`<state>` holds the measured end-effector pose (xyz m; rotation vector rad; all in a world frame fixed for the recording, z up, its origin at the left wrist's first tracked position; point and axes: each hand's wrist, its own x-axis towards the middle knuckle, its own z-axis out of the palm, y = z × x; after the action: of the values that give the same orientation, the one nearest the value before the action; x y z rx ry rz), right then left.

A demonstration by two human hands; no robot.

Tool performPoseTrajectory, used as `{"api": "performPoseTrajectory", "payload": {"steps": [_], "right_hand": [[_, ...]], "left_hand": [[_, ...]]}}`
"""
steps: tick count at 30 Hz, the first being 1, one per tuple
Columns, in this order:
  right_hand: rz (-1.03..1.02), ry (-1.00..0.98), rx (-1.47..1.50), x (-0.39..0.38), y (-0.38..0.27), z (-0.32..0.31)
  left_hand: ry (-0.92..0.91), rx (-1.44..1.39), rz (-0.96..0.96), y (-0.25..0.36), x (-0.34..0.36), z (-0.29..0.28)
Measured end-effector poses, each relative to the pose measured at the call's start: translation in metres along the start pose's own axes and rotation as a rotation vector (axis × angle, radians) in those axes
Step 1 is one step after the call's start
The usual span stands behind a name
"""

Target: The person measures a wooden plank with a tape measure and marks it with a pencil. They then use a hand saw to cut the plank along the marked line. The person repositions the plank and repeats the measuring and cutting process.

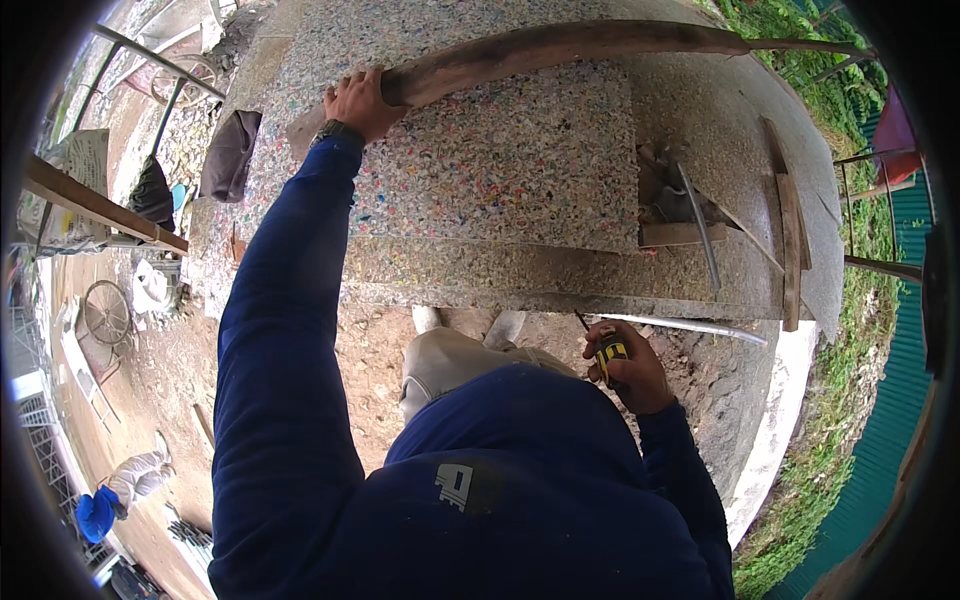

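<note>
Across the speckled board (500,160) lies a long, dark wooden plank (560,48), its narrow end toward the right. My left hand (362,104) grips it near its left end, fingers over the far edge and thumb on the near side. Below the table's near edge, my right hand (636,368) is closed around a black and yellow tape measure (610,352). A thin dark stick (581,320) pokes out past the fingers of that hand; its other end is hidden.
Wood offcuts (790,250) and a grey metal bar (697,225) lie on the table's right side. A dark cloth (231,155) hangs at the left. Another person (130,485) bends down at the far lower left. A green corrugated fence (890,400) runs along the right.
</note>
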<state>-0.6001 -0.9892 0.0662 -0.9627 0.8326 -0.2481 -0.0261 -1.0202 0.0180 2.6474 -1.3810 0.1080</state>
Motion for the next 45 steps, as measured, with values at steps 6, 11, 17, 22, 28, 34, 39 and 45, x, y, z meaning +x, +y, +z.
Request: {"api": "performPoseTrajectory", "payload": {"steps": [6, 11, 17, 22, 28, 34, 39, 45], "right_hand": [[0.075, -0.041, -0.143, 0.004, 0.008, 0.052], [-0.005, -0.065, -0.227, 0.018, -0.003, 0.108], [0.0, -0.276, -0.411, 0.077, -0.016, 0.181], [-0.208, -0.337, -0.793, 0.118, -0.033, 0.268], [-0.454, -0.412, -1.066, 0.137, -0.034, 0.36], [-0.602, -0.554, -1.18, 0.152, -0.02, 0.387], [-0.532, -0.529, -1.307, 0.165, -0.033, 0.387], [-0.391, -0.123, -1.521, 0.185, -0.093, 0.276]], "left_hand": [[-0.023, -0.077, 0.067, -0.033, -0.022, -0.012], [-0.002, -0.087, 0.128, -0.146, -0.093, -0.028], [0.017, -0.097, 0.153, -0.237, -0.172, -0.045], [0.26, -0.324, 0.18, -0.182, -0.233, -0.096], [0.005, -1.458, -0.124, -0.091, -0.332, -0.082], [-0.038, -1.738, -0.09, -0.135, -0.339, -0.077], [-0.056, -1.781, -0.18, -0.162, -0.324, -0.074], [0.502, -1.521, -0.547, -0.302, -0.293, -0.061]]}}
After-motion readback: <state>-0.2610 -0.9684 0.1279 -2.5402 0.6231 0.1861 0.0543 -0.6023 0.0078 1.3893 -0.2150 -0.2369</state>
